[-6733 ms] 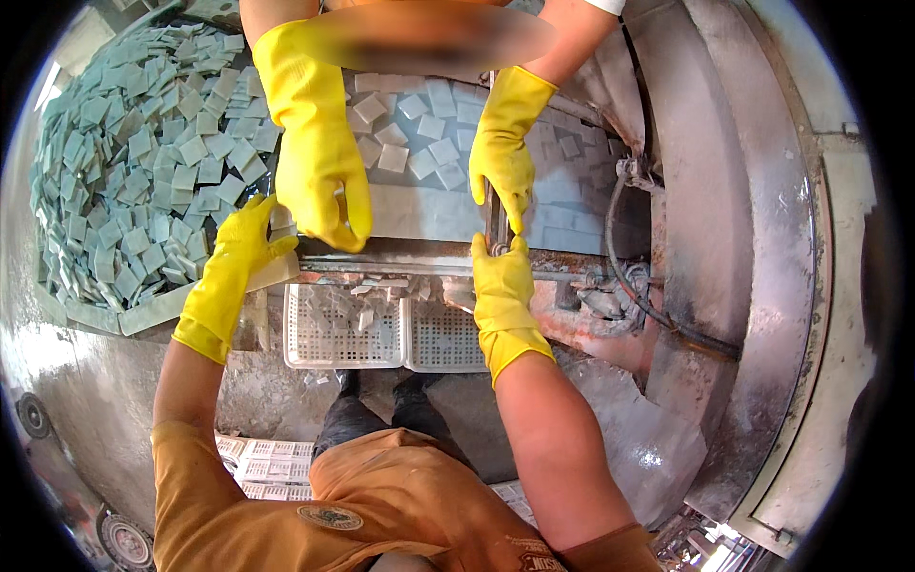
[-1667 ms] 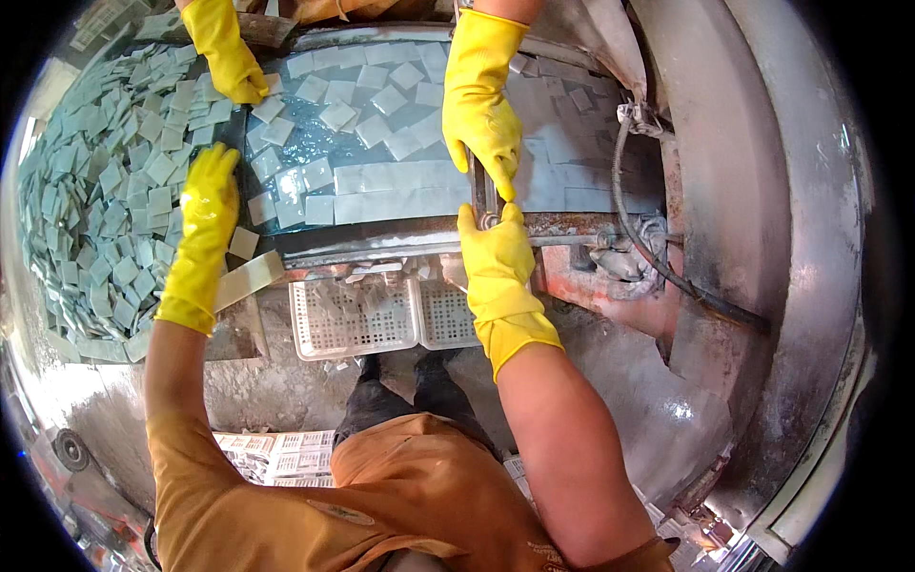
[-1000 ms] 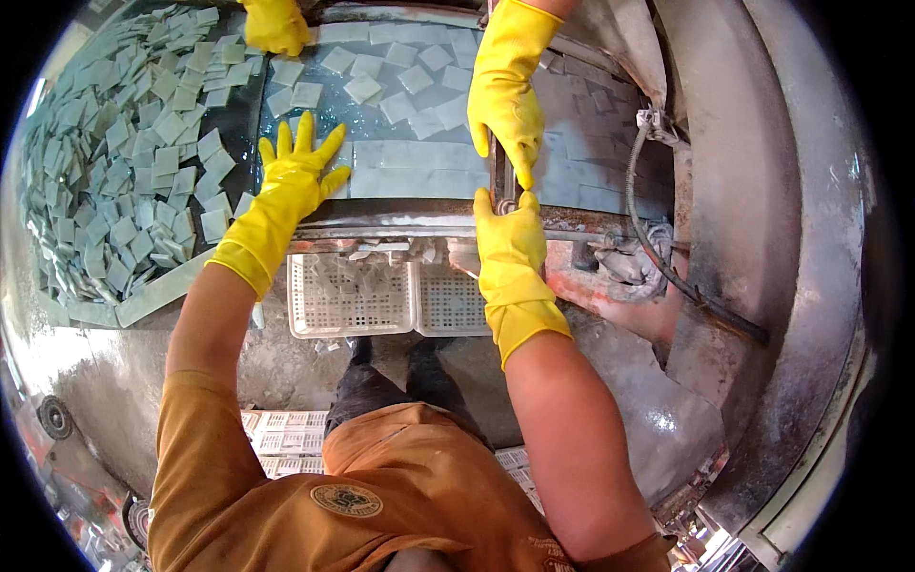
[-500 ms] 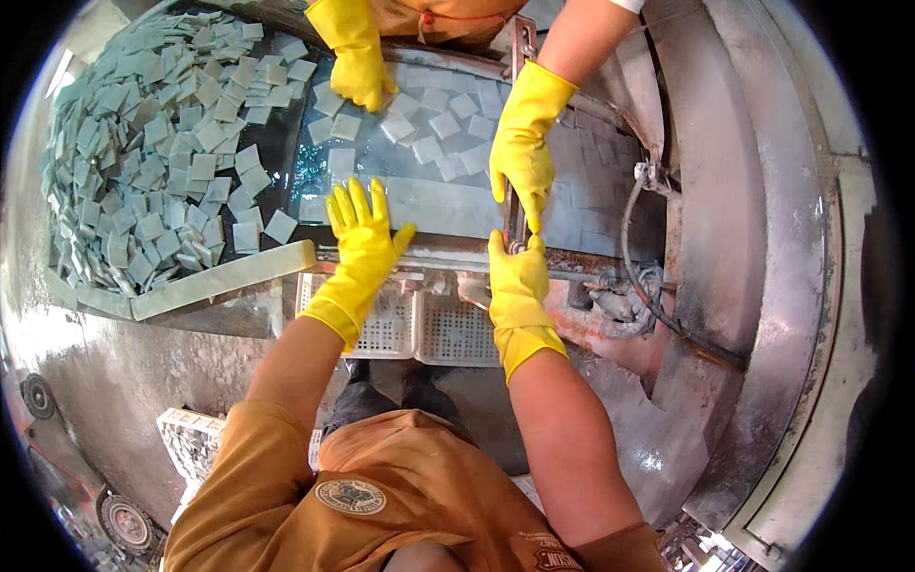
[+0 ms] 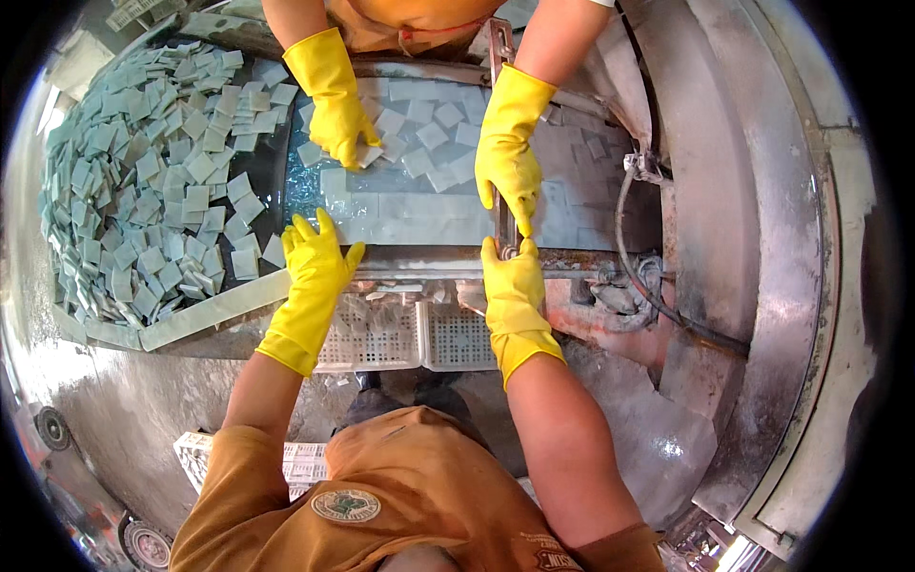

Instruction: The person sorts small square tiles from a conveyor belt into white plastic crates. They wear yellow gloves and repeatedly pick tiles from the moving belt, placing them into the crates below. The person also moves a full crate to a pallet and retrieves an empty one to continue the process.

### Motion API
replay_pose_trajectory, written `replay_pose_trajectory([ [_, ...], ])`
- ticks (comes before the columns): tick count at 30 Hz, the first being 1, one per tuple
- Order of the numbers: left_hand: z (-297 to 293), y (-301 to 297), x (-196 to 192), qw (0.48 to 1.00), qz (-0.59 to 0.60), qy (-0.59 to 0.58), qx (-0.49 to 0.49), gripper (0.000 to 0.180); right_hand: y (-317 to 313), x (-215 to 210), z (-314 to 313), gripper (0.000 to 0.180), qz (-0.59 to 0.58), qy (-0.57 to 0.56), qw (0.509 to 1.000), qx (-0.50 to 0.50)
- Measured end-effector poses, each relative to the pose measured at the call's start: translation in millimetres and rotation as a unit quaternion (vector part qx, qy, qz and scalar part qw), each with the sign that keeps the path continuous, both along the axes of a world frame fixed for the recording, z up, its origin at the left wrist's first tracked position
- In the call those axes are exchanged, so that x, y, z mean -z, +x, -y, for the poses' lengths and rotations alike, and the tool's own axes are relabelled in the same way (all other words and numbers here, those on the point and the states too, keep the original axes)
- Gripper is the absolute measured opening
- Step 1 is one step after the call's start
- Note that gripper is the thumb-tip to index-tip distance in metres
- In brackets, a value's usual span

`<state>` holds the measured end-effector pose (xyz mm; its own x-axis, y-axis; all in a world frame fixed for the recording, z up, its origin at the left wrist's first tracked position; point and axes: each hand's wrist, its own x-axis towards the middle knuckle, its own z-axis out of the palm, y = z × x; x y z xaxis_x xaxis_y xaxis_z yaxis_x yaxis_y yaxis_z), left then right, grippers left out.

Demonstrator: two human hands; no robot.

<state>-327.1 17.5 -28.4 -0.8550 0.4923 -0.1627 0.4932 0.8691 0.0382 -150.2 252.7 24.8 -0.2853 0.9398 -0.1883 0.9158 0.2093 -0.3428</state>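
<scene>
Pale tiles (image 5: 410, 214) on both sides of a metal bar (image 5: 502, 221)
Right hand (image 5: 515, 286) pinches the bar's near end; left hand (image 5: 316, 267), fingers loosely spread, is well left of the bar.

The yellow gloves (image 5: 313, 272) look smooth and rubbery, left tiles (image 5: 157, 172) matt, metal bar (image 5: 502, 215) rusty, near baskets (image 5: 459, 348) plastic.

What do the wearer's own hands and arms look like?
The left hand and right hand wear bright yellow gloves, their long cuffs reaching past the wrists. The forearms are bare below short orange-brown sleeves. No cables show on either arm.
</scene>
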Motion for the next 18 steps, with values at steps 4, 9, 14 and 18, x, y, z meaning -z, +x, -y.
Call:
replay_pose_trajectory([
  [4,-4.5,3.2,-9.4,0.998,0.046,-0.022,0.022,0.103,2.4,-2.8,-1.0,0.068,0.016,-0.011,1.0,0.011],
  [9,-0.2,-45.9,-32.2,0.992,0.091,0.059,0.063,0.063,3.7,1.7,-5.6,0.068,0.027,-0.004,1.0,0.014],
  [14,-2.8,-115.0,22.4,0.972,-0.041,0.156,0.169,0.05,1.3,2.3,-2.7,0.068,0.013,-0.018,1.0,0.009],
  [18,-17.1,-136.2,13.8,0.971,-0.05,0.041,0.231,0.067,5.7,8.0,-2.8,0.066,0.002,0.003,1.0,-0.007],
])
